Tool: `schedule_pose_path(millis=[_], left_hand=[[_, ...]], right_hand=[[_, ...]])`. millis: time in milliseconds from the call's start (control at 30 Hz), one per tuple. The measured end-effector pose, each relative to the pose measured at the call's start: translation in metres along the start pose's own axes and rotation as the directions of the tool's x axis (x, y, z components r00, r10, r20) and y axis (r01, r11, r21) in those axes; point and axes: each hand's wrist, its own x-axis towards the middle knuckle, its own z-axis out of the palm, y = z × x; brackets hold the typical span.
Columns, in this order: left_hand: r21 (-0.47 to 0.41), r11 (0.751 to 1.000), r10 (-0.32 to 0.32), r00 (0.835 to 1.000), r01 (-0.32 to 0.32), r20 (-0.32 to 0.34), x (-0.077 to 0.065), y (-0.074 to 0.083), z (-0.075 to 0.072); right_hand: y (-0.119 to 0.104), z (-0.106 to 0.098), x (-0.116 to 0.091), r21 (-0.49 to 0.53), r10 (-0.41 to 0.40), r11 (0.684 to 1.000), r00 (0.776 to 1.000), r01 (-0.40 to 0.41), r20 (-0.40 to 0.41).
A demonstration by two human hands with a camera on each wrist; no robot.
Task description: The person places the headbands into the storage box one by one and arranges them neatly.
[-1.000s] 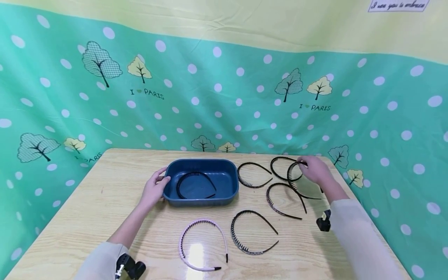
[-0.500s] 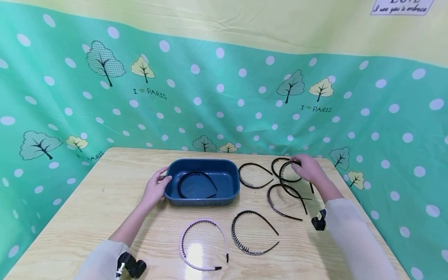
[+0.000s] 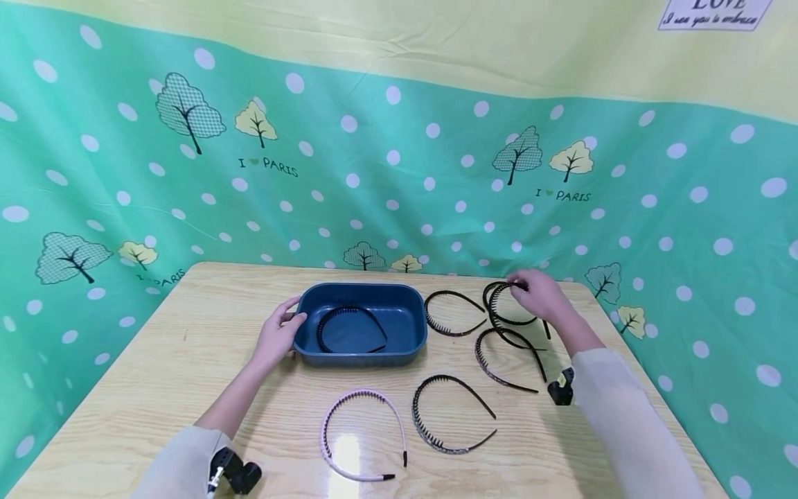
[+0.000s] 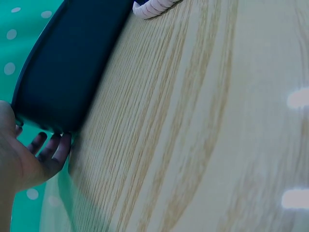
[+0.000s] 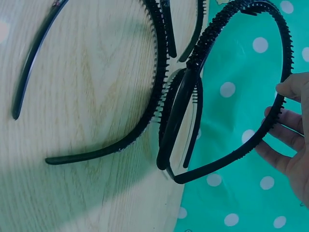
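My left hand [image 3: 277, 334] grips the left end of a blue plastic tub [image 3: 358, 360], its thumb at the rim and its fingers against the outside. A black toothed headband [image 3: 320, 336] lies inside the tub. At the back right, my right hand [image 3: 541, 294] pinches another black headband [image 5: 179, 116] by its toothed curve. This held headband hangs with its ends downward and has a dark, glittery stretch in the right wrist view. It overlaps a further black headband [image 3: 485, 296] on the table behind it.
On the wooden table [image 3: 187, 346], a lilac headband [image 3: 323, 443] and a glitter-trimmed black headband [image 3: 415, 414] lie in front. A patterned headband [image 3: 479, 355] and a plain dark headband [image 3: 427, 315] lie right of the tub. A green dotted cloth [image 3: 280, 229] hangs behind.
My right hand has moved left with the black headband, bringing it over the one at the back. My left hand has stayed on the tub.
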Motion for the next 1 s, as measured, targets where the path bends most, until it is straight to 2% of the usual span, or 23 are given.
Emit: schedule_pose_path(millis=[200, 767, 1000], left_hand=[[0.008, 1.000, 0.003, 1.000, -0.003, 0.001, 0.000, 0.001, 0.000], [0.014, 1.000, 0.018, 1.000, -0.018, -0.010, -0.001, 0.003, 0.000], [0.025, 1.000, 0.019, 1.000, -0.019, -0.012, 0.000, 0.001, 0.000]], right_hand=[[-0.006, 0.004, 0.005, -0.028, -0.045, 0.999, 0.999, 0.044, -0.010], [-0.031, 0.011, 0.024, -0.004, -0.074, 0.997, 0.997, 0.074, 0.018], [-0.042, 0.013, 0.028, -0.003, -0.062, 0.998, 0.997, 0.062, 0.037]])
